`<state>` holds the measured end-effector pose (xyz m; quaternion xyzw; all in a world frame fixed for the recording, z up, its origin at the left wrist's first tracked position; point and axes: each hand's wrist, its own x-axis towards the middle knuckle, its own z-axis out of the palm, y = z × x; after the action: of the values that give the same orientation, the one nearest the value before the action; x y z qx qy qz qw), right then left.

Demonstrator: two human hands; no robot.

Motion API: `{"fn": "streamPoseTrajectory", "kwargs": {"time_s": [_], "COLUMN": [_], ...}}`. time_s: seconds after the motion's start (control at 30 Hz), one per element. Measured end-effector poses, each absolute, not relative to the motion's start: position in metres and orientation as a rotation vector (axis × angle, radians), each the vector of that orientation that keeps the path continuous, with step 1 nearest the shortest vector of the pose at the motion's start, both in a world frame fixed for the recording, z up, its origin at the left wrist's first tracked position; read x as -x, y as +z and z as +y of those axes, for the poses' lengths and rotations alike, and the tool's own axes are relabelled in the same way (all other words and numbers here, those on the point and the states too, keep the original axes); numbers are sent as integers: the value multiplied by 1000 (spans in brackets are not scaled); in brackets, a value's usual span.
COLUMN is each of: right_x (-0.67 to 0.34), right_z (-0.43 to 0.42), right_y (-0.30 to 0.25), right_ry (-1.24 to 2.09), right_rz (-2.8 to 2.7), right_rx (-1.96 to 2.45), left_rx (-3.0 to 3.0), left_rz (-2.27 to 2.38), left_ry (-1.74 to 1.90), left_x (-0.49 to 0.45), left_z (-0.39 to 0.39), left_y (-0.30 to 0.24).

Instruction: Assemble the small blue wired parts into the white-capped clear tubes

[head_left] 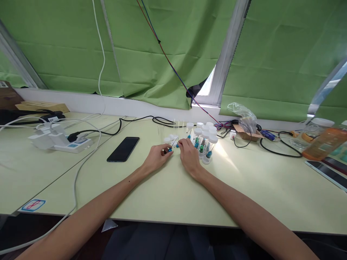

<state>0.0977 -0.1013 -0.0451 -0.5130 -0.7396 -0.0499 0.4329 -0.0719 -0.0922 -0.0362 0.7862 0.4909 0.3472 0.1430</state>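
Observation:
My left hand [157, 158] pinches a small shiny blue piece [170, 149] with a thin dark stem sticking up from it. Close by on the right, my right hand [190, 156] has its fingers drawn together over the table. Another small blue bit [177, 146] shows by its fingertips; whether they grip it I cannot tell. Just beyond and beside the right hand stand several clear vials [206, 159] with white caps, holding blue or green pieces on thin stems. Loose white caps [170, 138] lie behind the hands, near clear uncapped tubes [179, 124].
A black phone [123, 149] lies left of my hands. Farther left, a white power strip [73, 145] carries plugs and cables. On the right are a small cardboard box [247, 133] with a plastic bag, cables, an orange bottle [325, 144] and a white-edged device [326, 174].

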Motion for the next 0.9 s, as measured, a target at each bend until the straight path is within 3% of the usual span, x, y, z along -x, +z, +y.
{"fn": "streamPoseTrajectory", "kwargs": {"time_s": [0.9], "right_x": [-101], "right_z": [-102], "right_y": [-45], "right_ry": [-126], "right_rz": [-1918], "right_rx": [1420], "left_rx": [-2263], "left_rz": [1360], "left_ry": [978], "left_x": [70], "left_z": [-97], "left_y": [-31]}}
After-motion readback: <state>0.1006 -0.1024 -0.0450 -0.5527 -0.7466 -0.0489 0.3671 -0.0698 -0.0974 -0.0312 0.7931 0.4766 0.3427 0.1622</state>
